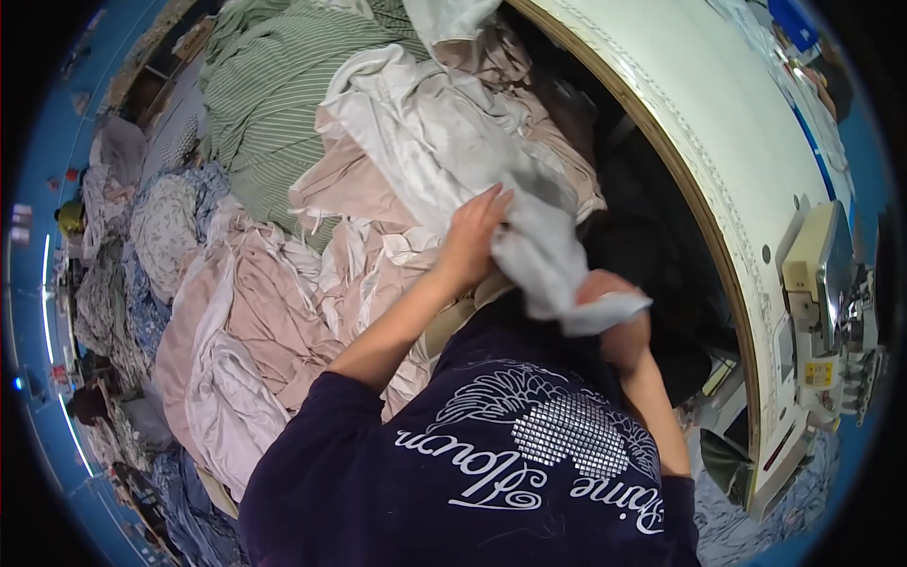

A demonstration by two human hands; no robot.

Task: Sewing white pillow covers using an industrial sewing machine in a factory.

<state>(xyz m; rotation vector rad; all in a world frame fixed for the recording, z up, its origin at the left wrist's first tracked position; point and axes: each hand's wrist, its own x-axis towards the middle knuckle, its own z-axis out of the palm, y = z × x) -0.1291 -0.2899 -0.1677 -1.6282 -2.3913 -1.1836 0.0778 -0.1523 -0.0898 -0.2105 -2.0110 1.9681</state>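
Observation:
A crumpled white cloth stretches from the pile in front of me down toward my lap, its near end smeared by motion. My left hand is closed on the cloth's left edge, fingers pointing away from me. Lower and to the right, my right hand is closed round the near end, and a white flap hangs over its fingers. Beneath and beside the cloth lies pale pink fabric with white parts, part of it covered.
Green striped fabric is heaped at the far left. More pink and white fabric lies left of me. A white tabletop with a curved-looking wooden edge runs along my right, carrying a sewing machine. Several bundles of patterned cloth stand farther left.

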